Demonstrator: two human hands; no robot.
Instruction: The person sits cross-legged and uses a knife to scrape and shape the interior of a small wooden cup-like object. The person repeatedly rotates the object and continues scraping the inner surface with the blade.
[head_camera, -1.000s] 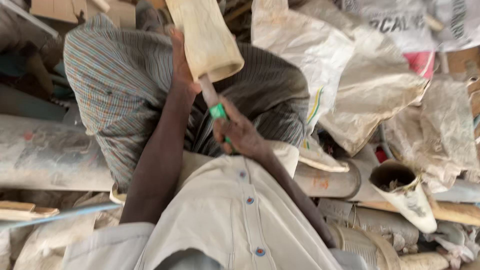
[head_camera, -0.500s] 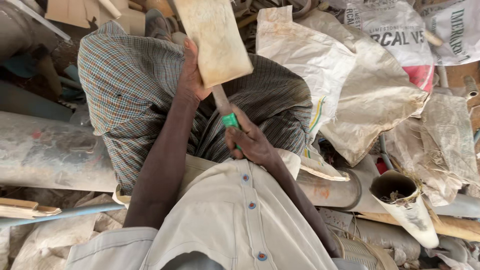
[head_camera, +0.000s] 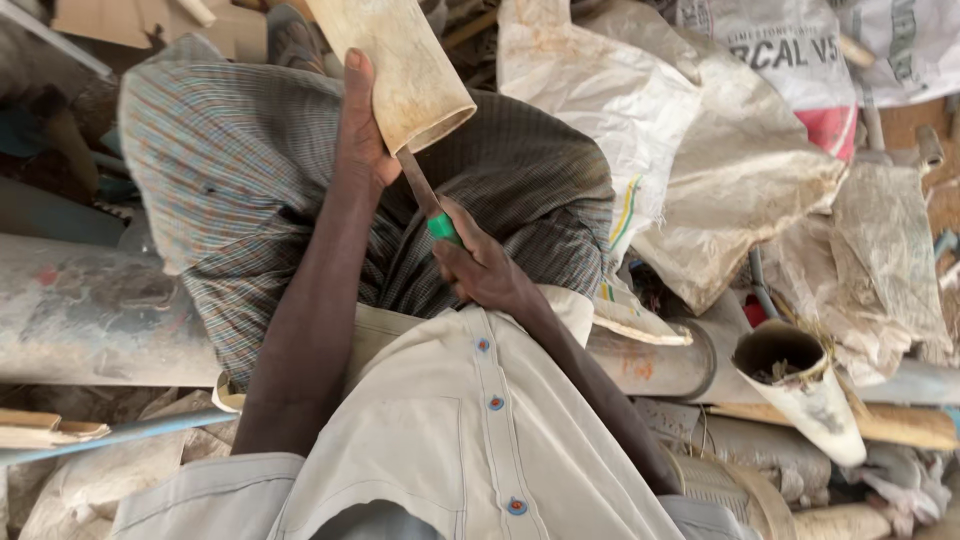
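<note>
Left fingers (head_camera: 352, 100) clasp pale tube (head_camera: 400, 60); right fingers (head_camera: 462, 262) seemingly grip file (head_camera: 425, 200).

My lap cloth (head_camera: 230, 170) is the landmark. Above it, at its far edge, my left grip (head_camera: 360, 140) holds the hollow horn piece (head_camera: 400, 65). The tool (head_camera: 428, 205) runs from the horn's open end down to my right grip (head_camera: 480, 270), which lies on the cloth's near right part. Left of the cloth lies a long pipe (head_camera: 90, 315). Right of it lie crumpled sacks (head_camera: 700, 170), and beyond them, nearer me, a cut horn section (head_camera: 800, 390) resting among pipes. My shirt (head_camera: 450, 440) lies nearest, below the cloth.
</note>
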